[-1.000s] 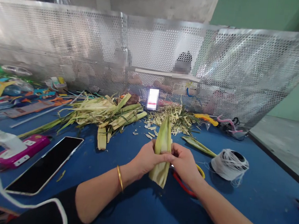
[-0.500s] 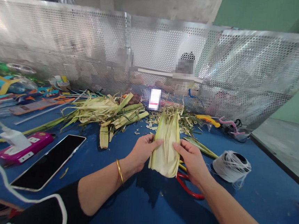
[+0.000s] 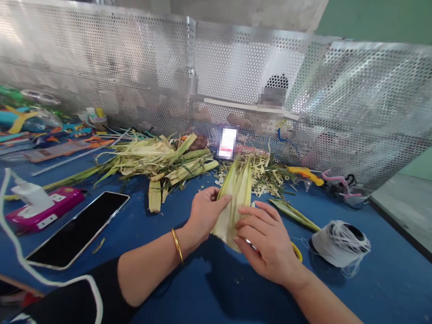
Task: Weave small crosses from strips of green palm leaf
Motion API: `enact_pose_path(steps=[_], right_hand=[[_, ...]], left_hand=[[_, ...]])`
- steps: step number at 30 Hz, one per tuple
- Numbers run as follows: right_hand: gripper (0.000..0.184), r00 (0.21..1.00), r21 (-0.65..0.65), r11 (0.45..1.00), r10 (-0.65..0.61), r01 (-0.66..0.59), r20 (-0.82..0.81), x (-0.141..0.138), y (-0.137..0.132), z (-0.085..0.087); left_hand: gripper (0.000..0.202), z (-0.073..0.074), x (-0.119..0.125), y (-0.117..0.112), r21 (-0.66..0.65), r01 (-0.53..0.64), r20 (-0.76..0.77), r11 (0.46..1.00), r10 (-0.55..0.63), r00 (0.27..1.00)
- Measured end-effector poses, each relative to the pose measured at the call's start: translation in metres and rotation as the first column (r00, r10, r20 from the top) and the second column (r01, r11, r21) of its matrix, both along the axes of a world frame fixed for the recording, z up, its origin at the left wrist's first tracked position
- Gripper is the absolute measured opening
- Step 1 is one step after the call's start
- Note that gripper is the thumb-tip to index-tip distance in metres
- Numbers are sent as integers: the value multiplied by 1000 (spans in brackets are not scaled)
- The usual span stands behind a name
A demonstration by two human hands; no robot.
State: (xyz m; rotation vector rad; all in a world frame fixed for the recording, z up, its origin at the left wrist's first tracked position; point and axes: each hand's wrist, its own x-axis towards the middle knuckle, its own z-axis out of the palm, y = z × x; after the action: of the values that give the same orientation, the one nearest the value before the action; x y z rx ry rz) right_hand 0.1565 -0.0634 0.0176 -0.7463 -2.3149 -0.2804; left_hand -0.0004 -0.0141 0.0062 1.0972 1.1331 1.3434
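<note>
A pale yellow-green corn husk stands upright before me, its pointed tips up and its broad end down. My left hand is closed on its left side, thumb across the front. Against the right edge lie the fingers of my right hand, stretched out and slightly apart, the thumb below them. A shiny bit shows by that thumb; I cannot tell what it belongs to. Past the right hand a yellow loop peeks out, mostly hidden.
Leafy stalks and husks are heaped at centre left, shredded scraps behind the husk. A spool of white string stands right. A phone and a purple power strip lie left. Perforated metal sheet rises behind the blue table.
My right hand has loosened its pinch and turned, its fingers now spread along the husk's edge. The husk has narrowed. The red loop below is out of sight. The view has shifted slightly.
</note>
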Motion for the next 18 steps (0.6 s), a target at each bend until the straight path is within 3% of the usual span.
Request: enact_pose_path(steps=[2, 8, 15, 18], right_hand=[[17, 1000, 14, 1000, -26, 26, -8, 0, 1, -2], [19, 954, -45, 958, -285, 282, -94, 6, 13, -13], [9, 871, -199, 884, -457, 423, -180, 6, 16, -19], [20, 807, -317, 839, -526, 442, -269, 5, 17, -21]], left_hand=[[16, -1, -1, 2, -9, -2, 63, 1000, 3, 998], [21, -2, 1, 5, -100, 88, 324, 991, -51, 945], [16, 6, 5, -2, -253, 213, 448, 944, -80, 890], [16, 6, 7, -4, -268, 217, 459, 939, -73, 885]])
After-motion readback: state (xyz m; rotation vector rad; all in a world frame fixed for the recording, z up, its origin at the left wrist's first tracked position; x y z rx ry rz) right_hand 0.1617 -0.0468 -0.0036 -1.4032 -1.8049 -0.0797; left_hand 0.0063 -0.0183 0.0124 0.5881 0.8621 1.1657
